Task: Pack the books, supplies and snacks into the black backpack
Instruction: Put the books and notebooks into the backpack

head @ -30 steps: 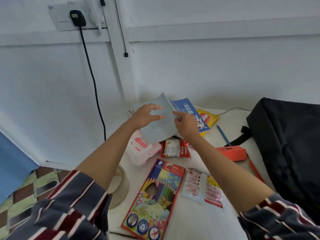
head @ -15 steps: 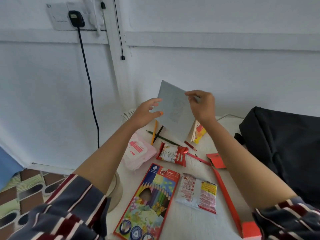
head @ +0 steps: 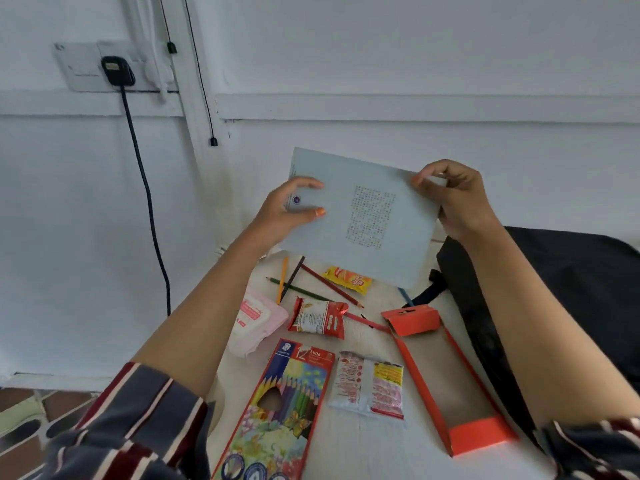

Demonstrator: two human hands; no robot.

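I hold a pale blue book [head: 360,216] upright in the air above the back of the white table [head: 381,441]. My left hand [head: 287,211] grips its left edge and my right hand [head: 453,199] pinches its upper right corner. The black backpack [head: 554,299] lies at the right, below my right forearm. On the table lie a coloured pencil box [head: 280,410], a red snack packet [head: 320,318], a white-and-red snack packet [head: 370,384], a yellow sachet [head: 349,279], a pink wipes pack [head: 256,322] and several loose pencils [head: 301,282].
An open orange cardboard box [head: 446,382] lies flat between the snacks and the backpack. A black cable [head: 149,209] hangs from a wall socket [head: 114,69] at the left. Patterned floor [head: 27,420] shows at the lower left, past the table edge.
Both hands have lifted the pale blue book off the pile at the back of the table and raised it upright. The loose pencils and yellow sachet beneath it are now uncovered.
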